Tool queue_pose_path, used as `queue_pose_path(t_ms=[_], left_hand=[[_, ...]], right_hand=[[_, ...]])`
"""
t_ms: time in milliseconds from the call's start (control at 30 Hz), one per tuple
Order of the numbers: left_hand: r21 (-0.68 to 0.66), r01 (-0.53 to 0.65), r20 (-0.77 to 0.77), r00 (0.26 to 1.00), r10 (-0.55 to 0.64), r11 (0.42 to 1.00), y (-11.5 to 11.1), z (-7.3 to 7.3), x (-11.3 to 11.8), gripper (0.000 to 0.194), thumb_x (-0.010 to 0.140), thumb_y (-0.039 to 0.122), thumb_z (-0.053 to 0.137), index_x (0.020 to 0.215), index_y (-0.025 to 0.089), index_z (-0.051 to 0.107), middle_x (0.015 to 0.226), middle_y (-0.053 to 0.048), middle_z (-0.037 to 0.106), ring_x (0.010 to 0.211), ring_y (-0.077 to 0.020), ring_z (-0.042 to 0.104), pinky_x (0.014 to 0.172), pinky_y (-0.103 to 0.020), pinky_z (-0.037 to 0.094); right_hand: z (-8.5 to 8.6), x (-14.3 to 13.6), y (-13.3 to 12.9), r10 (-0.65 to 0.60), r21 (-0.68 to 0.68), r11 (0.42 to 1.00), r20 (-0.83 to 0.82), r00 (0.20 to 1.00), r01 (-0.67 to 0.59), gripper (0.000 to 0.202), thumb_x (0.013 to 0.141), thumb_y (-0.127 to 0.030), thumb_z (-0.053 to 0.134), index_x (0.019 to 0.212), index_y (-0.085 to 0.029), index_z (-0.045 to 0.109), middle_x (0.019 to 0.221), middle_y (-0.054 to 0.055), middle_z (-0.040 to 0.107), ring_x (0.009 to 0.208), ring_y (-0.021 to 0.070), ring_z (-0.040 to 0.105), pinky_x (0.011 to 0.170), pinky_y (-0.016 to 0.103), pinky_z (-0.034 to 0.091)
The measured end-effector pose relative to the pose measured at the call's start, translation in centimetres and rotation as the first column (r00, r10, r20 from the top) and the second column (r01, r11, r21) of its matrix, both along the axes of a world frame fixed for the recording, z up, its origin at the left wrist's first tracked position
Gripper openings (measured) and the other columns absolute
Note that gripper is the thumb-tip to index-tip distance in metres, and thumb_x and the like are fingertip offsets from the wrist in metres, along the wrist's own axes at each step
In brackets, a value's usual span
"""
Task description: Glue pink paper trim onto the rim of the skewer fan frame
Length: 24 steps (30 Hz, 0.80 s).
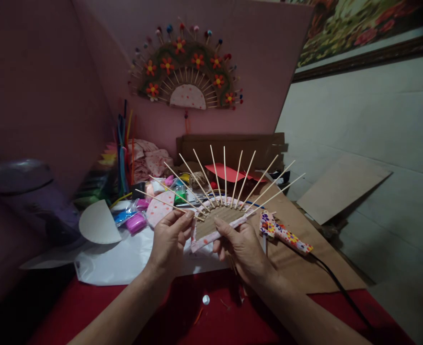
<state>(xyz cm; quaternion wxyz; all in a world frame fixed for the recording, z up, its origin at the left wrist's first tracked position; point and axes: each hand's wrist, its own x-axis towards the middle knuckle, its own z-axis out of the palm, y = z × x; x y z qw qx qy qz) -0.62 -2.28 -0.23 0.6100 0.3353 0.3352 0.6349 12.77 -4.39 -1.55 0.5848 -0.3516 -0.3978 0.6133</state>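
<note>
A brown cardboard half circle (208,226), edged with pink dotted fabric, is held up in front of me. Several thin wooden sticks (224,172) fan out from its curved side. My right hand (245,247) grips the straight lower edge, thumb on the bare cardboard. At the left corner, my left hand (171,239) pinches the base of the leftmost stick (155,198) between thumb and fingers. To the right, a flower-patterned glue gun (285,234) lies on a cardboard sheet (317,263), its cord running toward the front edge.
A finished-looking fan with orange flowers (198,61) hangs on the pink board behind. At left lie a white half circle (99,223), a pink dotted piece (160,209) and bagged coloured material (136,222). A small white cap (206,300) rests on the red cloth (182,316).
</note>
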Motion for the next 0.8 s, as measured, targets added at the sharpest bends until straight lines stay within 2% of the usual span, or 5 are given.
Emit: queue_pose_path(t_ms=[467, 800], left_hand=[[-0.005, -0.003, 0.0, 1.0, 0.003, 1.0, -0.01, 0.05, 0.0, 0.01, 0.063, 0.016, 0.07, 0.067, 0.011, 0.062, 0.069, -0.001, 0.059, 0.064, -0.0079, 0.054, 0.061, -0.018, 0.045], [0.001, -0.006, 0.001, 1.0, 0.006, 1.0, -0.08, 0.12, 0.11, 0.01, 0.062, 0.015, 0.07, 0.066, 0.011, 0.062, 0.069, -0.001, 0.059, 0.063, -0.0078, 0.055, 0.06, -0.018, 0.044]], right_hand=[[-0.01, 0.07, -0.04, 0.001, 0.003, 1.0, 0.017, 1.0, -0.001, 0.026, 0.077, -0.035, 0.06, 0.063, -0.012, 0.056, 0.043, 0.001, 0.059, 0.03, 0.0061, 0.046, 0.031, 0.016, 0.032], [0.22, 0.0, -0.04, 0.002, -0.014, 1.0, 0.022, 1.0, -0.002, 0.03, 0.076, -0.035, 0.06, 0.057, -0.012, 0.056, 0.042, 0.002, 0.059, 0.03, 0.0057, 0.046, 0.031, 0.015, 0.031]])
